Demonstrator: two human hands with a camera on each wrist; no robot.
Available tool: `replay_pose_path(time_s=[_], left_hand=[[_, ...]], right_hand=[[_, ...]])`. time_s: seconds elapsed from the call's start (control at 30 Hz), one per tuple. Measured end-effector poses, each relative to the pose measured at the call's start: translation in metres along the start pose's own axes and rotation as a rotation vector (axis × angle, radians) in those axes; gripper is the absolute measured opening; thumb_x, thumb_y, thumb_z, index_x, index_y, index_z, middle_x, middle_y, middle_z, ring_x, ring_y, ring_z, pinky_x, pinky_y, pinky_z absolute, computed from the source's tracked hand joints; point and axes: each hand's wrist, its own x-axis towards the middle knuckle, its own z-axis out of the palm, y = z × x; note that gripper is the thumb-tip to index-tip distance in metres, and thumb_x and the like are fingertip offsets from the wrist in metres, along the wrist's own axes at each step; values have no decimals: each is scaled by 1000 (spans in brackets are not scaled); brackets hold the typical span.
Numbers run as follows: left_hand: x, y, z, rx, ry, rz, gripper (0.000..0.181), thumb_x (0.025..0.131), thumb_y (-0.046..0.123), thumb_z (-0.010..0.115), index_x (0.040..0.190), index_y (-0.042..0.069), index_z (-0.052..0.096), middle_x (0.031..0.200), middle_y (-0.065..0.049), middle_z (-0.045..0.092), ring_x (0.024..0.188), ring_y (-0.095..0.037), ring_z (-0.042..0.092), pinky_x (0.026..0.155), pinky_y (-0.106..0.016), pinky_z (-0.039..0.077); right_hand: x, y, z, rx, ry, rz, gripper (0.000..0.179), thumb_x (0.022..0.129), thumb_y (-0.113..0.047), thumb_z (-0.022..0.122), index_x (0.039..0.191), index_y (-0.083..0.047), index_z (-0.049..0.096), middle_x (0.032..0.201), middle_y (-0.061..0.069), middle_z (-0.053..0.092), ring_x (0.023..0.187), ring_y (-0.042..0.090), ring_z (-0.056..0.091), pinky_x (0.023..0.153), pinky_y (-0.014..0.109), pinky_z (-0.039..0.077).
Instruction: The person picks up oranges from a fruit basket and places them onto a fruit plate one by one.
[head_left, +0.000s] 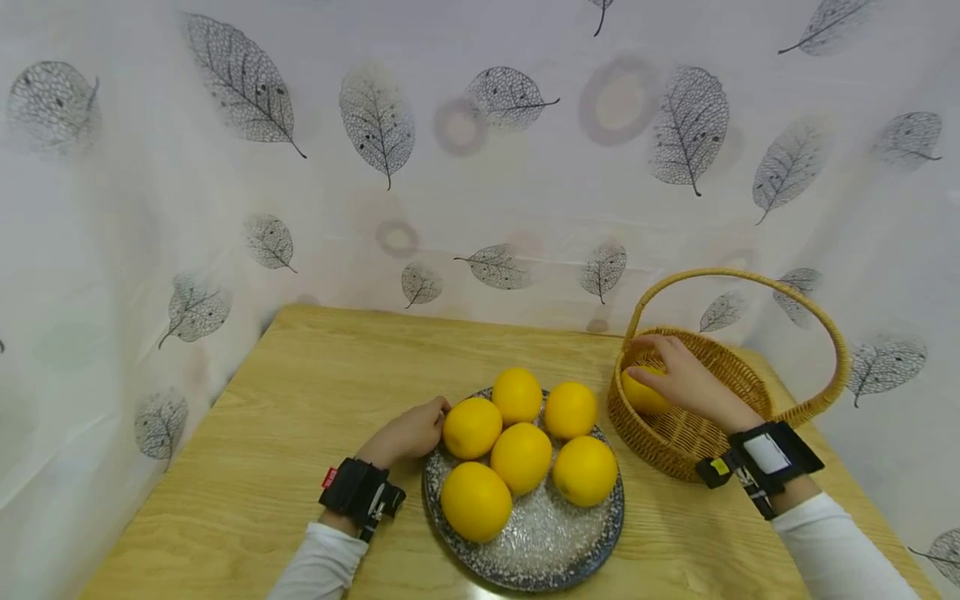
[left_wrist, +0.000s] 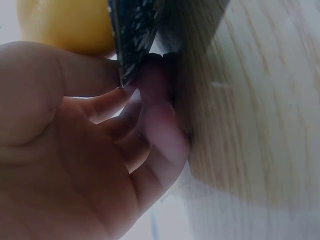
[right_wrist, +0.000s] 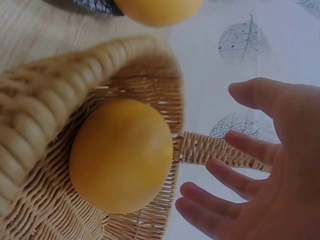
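My left hand (head_left: pixel 411 432) pinches the left rim of a speckled grey plate (head_left: pixel 551 542); in the left wrist view the thumb lies over the rim and the fingers are beneath it. Several yellow-orange oranges (head_left: pixel 521 457) sit on this plate. Over on the right, one orange (right_wrist: pixel 122 155) lies inside a wicker basket (head_left: pixel 652 446), against its left side. Just above that fruit is my right hand (head_left: pixel 693 383), its fingers spread and apart from the orange in the right wrist view.
The basket's tall arched handle (head_left: pixel 738 273) rises over its opening. A light wooden table (head_left: pixel 322 367) bears everything, and a pale curtain with leaf prints (head_left: pixel 510 167) hangs behind it.
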Motion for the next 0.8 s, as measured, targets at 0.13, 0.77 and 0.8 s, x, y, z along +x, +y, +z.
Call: replay_pose_path(time_s=[0.13, 0.77, 0.8], left_hand=[[-1, -1, 1, -2, -2, -6, 28, 104, 10, 33, 122, 4, 54, 121, -21, 66, 102, -26, 60, 90, -48, 50], [2, 0, 0, -17, -6, -14, 30, 103, 8, 33, 124, 2, 54, 123, -21, 65, 105, -26, 60, 92, -48, 50], [2, 0, 0, -18, -5, -14, 30, 103, 8, 33, 124, 2, 54, 123, -21, 65, 104, -26, 60, 92, -48, 50]], right_hand=[[13, 7, 0, -26, -68, 21, 66, 96, -39, 55, 141, 7, 39, 140, 37, 39, 129, 52, 31, 100, 70, 35], [25, 28, 7, -143, -257, 58, 71, 90, -46, 60, 133, 9, 47, 128, 37, 55, 114, 50, 51, 91, 62, 46], [26, 28, 7, -141, -260, 57, 71, 90, -46, 60, 133, 9, 47, 128, 37, 55, 113, 50, 52, 90, 62, 46]])
